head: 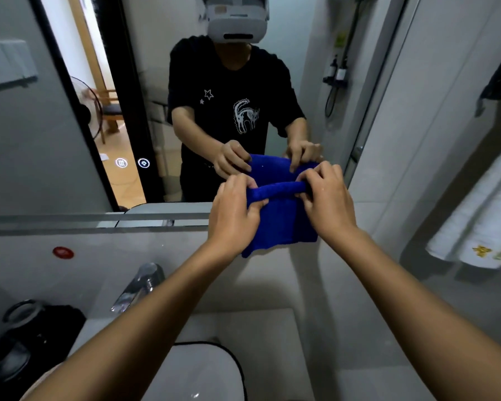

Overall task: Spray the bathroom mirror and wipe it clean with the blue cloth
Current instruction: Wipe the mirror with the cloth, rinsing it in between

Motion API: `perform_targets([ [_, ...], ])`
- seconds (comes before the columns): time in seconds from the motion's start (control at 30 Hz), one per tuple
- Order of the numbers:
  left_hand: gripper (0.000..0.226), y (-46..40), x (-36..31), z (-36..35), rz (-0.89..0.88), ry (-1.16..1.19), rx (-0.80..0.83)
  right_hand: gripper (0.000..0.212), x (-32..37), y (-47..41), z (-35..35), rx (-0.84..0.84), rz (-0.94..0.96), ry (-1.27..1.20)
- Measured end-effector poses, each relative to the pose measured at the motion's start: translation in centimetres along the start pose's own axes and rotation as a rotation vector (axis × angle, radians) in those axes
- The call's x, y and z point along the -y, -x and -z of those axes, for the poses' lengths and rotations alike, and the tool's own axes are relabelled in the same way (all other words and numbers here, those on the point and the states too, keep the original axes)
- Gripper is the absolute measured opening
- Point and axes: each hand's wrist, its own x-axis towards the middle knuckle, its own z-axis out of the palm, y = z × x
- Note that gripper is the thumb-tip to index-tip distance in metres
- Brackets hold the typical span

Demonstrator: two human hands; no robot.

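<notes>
Both arms reach forward and up, forearms bare, hands level with each other in front of the mirror (287, 82). Left hand (233, 214) back to camera, fingers curled, thumb under; its grip pinches the left end of the rolled top edge of the blue cloth (278, 218). Right hand (329, 198) mirrors it, fingers hooked over the right end of that roll, grip pinching the cloth too. Cloth is held in the air between the hands, just before the lower mirror edge, above the basin (203, 377). Soft fuzzy microfibre look, deep blue, roughly rectangular; top edge bunched into a thick roll, long axis running left-right between the hands, the rest hanging flat downward, lower corners loose. Mirror glass smooth, dark frame strip on its left side, two small lit round icons (132, 163) near the bottom. Chrome tap (139, 287) lower left, shiny, angled toward the basin. White glossy bench (330, 357) around the basin. Dark bag (32, 340) at left. White folded towel (480, 224) hangs at right, soft terry with yellow stitching
</notes>
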Motion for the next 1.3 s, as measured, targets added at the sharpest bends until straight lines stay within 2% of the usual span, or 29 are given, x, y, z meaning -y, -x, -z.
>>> perform_targets([
  [0.07,0.015,1.6,0.4,0.8,0.109,0.158,0.101,0.015,0.5,1.3,0.2,0.036,0.022,-0.014],
  [0.17,0.014,4.4,0.8,2.3,0.225,0.268,0.186,0.015,1.6,3.8,0.2,0.149,0.077,-0.031],
  [0.3,0.015,8.8,2.5,4.8,0.332,0.306,0.247,0.012,3.5,7.6,-0.3,0.445,0.052,-0.144],
  [0.4,0.019,12.5,4.6,7.0,0.423,0.417,0.31,0.012,5.5,10.6,-1.2,0.69,0.002,-0.287],
  [0.53,0.018,17.2,7.1,9.3,0.446,0.387,0.332,0.013,8.1,14.0,-3.0,0.844,0.004,-0.388],
  [0.63,0.015,19.9,8.1,10.5,0.513,0.348,0.294,0.014,10.0,16.6,-4.7,0.852,-0.032,-0.485],
  [0.7,0.013,21.2,8.5,11.0,0.528,0.294,0.284,0.016,11.3,18.7,-5.9,0.761,-0.076,-0.512],
  [0.8,0.013,22.9,9.5,11.4,0.552,0.19,0.244,0.022,13.8,22.4,-7.3,0.546,-0.283,-0.447],
  [0.87,0.012,23.7,10.1,11.6,0.589,0.161,0.199,0.025,15.6,24.7,-7.7,0.486,-0.441,-0.503],
  [0.97,0.008,24.3,10.5,11.6,0.648,0.165,0.138,0.032,18.0,27.0,-7.9,0.676,-0.582,-0.851],
  [1.03,0.013,24.5,10.5,11.5,0.673,0.179,0.104,0.046,19.3,27.6,-7.8,0.839,-0.554,-0.999],
  [1.1,0.017,24.6,10.5,11.4,0.716,0.201,0.08,0.06,20.1,27.7,-7.7,0.933,-0.535,-1.079],
  [1.23,0.024,24.5,9.9,11.0,0.81,0.25,0.105,0.079,20.7,27.9,-8.2,0.915,-0.477,-0.98],
  [1.3,0.028,24.7,9.4,10.6,0.816,0.266,0.133,0.071,21.0,28.3,-8.6,0.824,-0.484,-0.894],
])
